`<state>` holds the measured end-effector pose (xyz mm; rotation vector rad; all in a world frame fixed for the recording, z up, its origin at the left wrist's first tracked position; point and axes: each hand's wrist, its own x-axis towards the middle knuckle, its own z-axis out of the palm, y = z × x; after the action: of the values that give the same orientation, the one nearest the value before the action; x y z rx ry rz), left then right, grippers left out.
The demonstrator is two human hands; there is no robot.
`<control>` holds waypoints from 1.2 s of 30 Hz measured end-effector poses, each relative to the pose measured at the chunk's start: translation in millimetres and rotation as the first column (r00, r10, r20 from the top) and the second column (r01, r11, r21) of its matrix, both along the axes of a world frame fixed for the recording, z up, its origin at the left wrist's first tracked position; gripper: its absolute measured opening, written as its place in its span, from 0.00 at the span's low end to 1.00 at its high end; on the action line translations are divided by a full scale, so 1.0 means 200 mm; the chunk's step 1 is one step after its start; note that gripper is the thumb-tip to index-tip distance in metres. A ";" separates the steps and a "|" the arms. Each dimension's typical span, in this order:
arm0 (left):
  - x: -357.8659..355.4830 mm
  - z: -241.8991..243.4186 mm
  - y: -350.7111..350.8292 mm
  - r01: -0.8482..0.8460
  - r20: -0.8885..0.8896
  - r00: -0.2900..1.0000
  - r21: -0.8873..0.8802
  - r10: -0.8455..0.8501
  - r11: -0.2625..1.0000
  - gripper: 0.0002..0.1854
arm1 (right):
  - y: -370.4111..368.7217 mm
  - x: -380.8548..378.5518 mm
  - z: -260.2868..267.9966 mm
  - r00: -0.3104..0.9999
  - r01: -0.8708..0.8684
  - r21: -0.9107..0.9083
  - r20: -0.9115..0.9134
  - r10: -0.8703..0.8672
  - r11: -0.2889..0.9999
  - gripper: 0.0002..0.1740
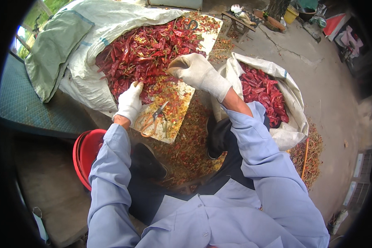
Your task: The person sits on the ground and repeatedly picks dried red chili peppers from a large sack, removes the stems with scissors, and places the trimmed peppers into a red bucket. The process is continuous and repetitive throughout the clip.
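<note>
My left hand (130,100), in a white knit glove, is at the near left edge of a heap of dried red chili peppers (133,59). Its thumb and fingertips are close together by the peppers; whether they pinch one is unclear. My right hand (195,72), also gloved, is raised over the heap's right side with fingers curled toward the thumb. Its grip is partly hidden. The heap spills from a large white woven sack (90,71) onto a pale board (170,135) strewn with yellow seeds. Orange-handled scissors (150,121) rest there, blades partly open.
A second woven sack (288,136) holding red chilies (262,90) stands to my right. Another pair of scissors (189,24) lies at the heap's far end. A red plastic basin (80,155) is at left. Stems and scraps (192,133) cover the ground; a low wooden stool (239,23) stands beyond.
</note>
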<state>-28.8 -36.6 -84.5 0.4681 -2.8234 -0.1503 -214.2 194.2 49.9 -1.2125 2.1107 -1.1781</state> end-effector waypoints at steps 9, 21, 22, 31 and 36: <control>0.02 -0.06 0.00 0.014 0.178 0.984 0.059 -0.024 0.998 0.18 | -0.03 -0.02 -0.03 0.997 -0.057 0.028 -0.057 0.059 0.998 0.19; -0.02 0.35 0.15 0.224 -0.199 0.970 0.511 -0.139 0.830 0.17 | -0.19 0.14 -0.21 0.886 -0.200 0.131 -0.399 0.236 0.971 0.15; -0.02 0.38 0.17 0.239 -0.252 0.963 0.618 -0.100 0.749 0.17 | -0.20 0.14 -0.21 0.884 -0.195 0.154 -0.400 0.241 0.969 0.14; 0.07 0.59 0.22 0.227 -0.298 0.937 0.915 0.181 0.333 0.18 | -0.24 0.08 -0.21 0.952 -0.202 -0.104 0.212 0.220 0.974 0.19; 0.06 0.55 0.25 0.332 -0.360 0.892 0.932 0.274 0.147 0.16 | -0.25 0.11 -0.22 0.885 -0.182 -0.088 0.419 0.202 0.979 0.15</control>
<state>-17.4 12.5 25.5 0.4837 -1.7739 -1.9782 -192.2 144.0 6.1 -1.0389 1.6098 -1.2710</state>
